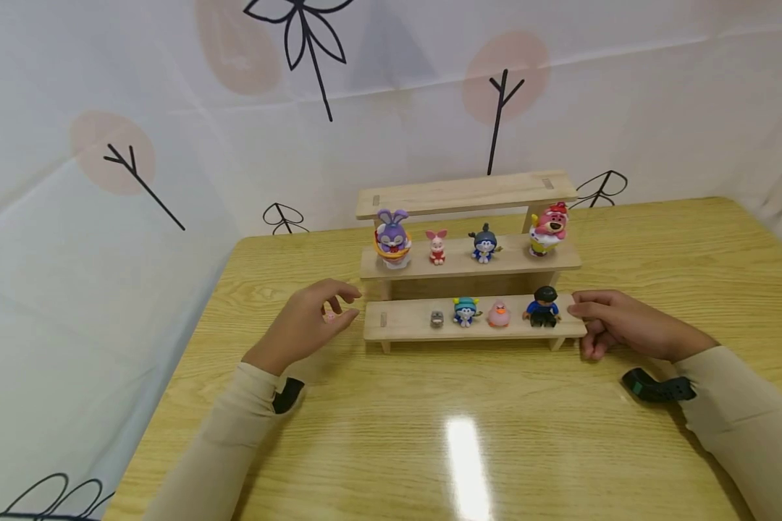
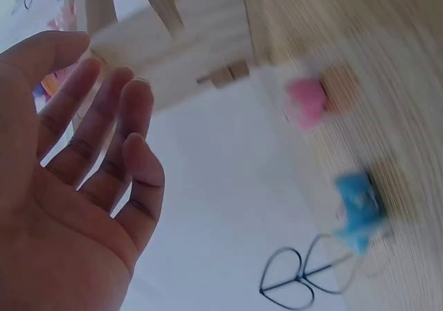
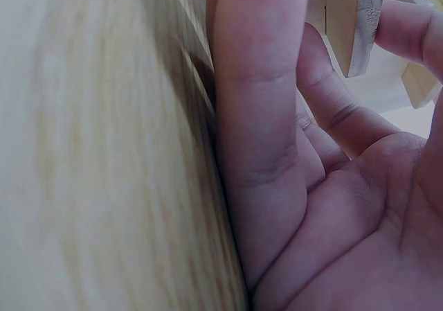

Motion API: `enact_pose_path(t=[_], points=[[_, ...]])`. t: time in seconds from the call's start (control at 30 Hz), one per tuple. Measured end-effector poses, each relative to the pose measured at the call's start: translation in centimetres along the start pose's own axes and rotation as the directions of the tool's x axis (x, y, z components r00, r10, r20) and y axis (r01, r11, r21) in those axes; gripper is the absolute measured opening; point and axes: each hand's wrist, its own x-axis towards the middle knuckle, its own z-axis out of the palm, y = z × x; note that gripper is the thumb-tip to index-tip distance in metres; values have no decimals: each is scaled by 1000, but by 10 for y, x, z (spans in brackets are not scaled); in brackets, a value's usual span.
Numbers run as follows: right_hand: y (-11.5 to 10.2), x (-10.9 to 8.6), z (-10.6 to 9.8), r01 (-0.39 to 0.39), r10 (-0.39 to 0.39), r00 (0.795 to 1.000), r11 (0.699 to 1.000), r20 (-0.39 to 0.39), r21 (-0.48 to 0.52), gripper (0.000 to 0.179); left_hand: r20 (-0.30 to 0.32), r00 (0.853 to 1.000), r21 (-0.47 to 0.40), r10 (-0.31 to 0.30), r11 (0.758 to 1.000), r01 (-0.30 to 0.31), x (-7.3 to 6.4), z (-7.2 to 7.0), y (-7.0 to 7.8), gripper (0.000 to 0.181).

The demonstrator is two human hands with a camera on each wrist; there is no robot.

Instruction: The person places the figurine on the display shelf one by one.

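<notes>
A three-tier wooden display shelf (image 1: 465, 195) stands on the table, small toy figures on its lower two tiers. My right hand (image 1: 622, 324) pinches the right end of the bottom tier, the board's end (image 3: 363, 30) between thumb and finger in the right wrist view; its lower fingers lie by the tabletop. Just off the left end of that tier, my left hand (image 1: 309, 318) is held with fingers loosely bent and nothing in them. Past it, a blurred pink toy (image 2: 306, 103) and a blue toy (image 2: 360, 210) show on the table in the left wrist view.
The middle tier carries a purple rabbit figure (image 1: 393, 239), a small pink pig (image 1: 437, 247), a dark-haired figure (image 1: 484, 244) and a pink bear (image 1: 549, 230). Along the bottom tier sit a grey figure (image 1: 436, 319), a pink duck (image 1: 498, 315) and others. A patterned cloth (image 1: 391, 130) hangs behind.
</notes>
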Motion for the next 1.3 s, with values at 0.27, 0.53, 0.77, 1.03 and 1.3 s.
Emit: enact_pose_path(t=[0.27,0.53,0.77,1.03,1.3], points=[[1,1,-1,-8,8,1000,1000,0,2,78,68,984,25,-164,986,162,-6,-9,-27,28],[1,1,-1,-13,13,1000,1000,-3,-6,79,185,947,45,-263,965,260,-6,-7,-39,29],[1,1,-1,-22,22,1000,1000,-10,-11,78,234,930,111,-282,958,263,-7,-3,-44,32],[-1,0,0,-18,18,1000,1000,-19,-13,79,270,924,102,-270,962,251,-6,-1,-45,28],[-1,0,1,-9,9,1000,1000,-10,-7,78,286,920,86,-267,964,253,-6,0,-46,23]])
